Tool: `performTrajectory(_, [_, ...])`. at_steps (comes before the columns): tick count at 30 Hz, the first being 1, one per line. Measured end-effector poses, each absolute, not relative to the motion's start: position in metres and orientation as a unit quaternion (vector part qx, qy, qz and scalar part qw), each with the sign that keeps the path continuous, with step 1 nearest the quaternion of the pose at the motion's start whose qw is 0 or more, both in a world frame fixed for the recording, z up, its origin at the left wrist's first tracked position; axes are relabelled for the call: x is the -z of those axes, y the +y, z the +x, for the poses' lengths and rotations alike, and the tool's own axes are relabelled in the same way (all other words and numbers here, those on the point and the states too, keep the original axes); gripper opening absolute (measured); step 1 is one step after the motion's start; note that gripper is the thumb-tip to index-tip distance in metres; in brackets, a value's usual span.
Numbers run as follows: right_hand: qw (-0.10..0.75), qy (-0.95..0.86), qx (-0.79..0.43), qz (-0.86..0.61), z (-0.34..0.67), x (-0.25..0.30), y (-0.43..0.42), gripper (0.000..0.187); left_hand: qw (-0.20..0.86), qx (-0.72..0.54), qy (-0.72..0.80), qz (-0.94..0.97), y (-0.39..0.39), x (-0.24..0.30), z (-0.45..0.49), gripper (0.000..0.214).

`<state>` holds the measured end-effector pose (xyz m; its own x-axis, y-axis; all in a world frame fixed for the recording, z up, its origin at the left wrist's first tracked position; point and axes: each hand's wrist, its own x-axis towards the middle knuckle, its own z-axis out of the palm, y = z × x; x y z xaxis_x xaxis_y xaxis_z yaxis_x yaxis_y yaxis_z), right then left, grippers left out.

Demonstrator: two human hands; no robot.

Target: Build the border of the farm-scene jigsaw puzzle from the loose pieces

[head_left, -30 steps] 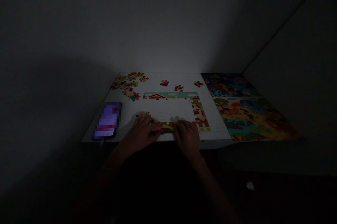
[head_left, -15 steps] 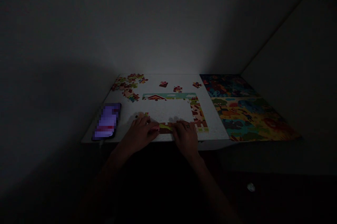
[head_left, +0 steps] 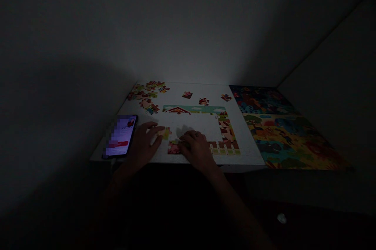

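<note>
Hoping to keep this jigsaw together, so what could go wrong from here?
The jigsaw piece at the left hand could get nudged out of place. The section by the right hand lies near the table's front edge and might slide off. The phone sits close beside the left hand, so it could get bumped.

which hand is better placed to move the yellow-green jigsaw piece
Probably the left hand: its fingertips are right beside the yellow-green jigsaw piece, while the right hand rests against a red jigsaw piece.
</note>
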<state>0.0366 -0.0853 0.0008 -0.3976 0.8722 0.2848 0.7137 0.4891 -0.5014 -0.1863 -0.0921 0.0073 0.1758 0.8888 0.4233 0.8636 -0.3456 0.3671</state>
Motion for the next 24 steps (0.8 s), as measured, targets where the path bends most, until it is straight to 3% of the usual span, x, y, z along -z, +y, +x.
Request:
performTrajectory(7, [0.273, -0.828, -0.163, -0.461, 0.038, -0.001, -0.088, 0.017, 0.064, -0.187, 0.628, 0.753, -0.079, 0.005, -0.194, 0.04])
performTrajectory(14, [0.269, -0.828, -0.164, -0.464, 0.038, 0.002, -0.087, 0.018, 0.096, -0.168, 0.601, 0.775, -0.081, 0.007, -0.203, 0.046])
performTrajectory(19, [0.282, -0.827, -0.162, -0.458, 0.038, 0.004, -0.086, 0.019, 0.062, -0.19, 0.623, 0.756, -0.086, 0.009, -0.199, 0.042])
performTrajectory(24, [0.282, -0.825, -0.171, -0.459, 0.038, 0.003, -0.086, 0.018, 0.056, -0.108, 0.621, 0.775, -0.097, -0.007, -0.198, 0.043])
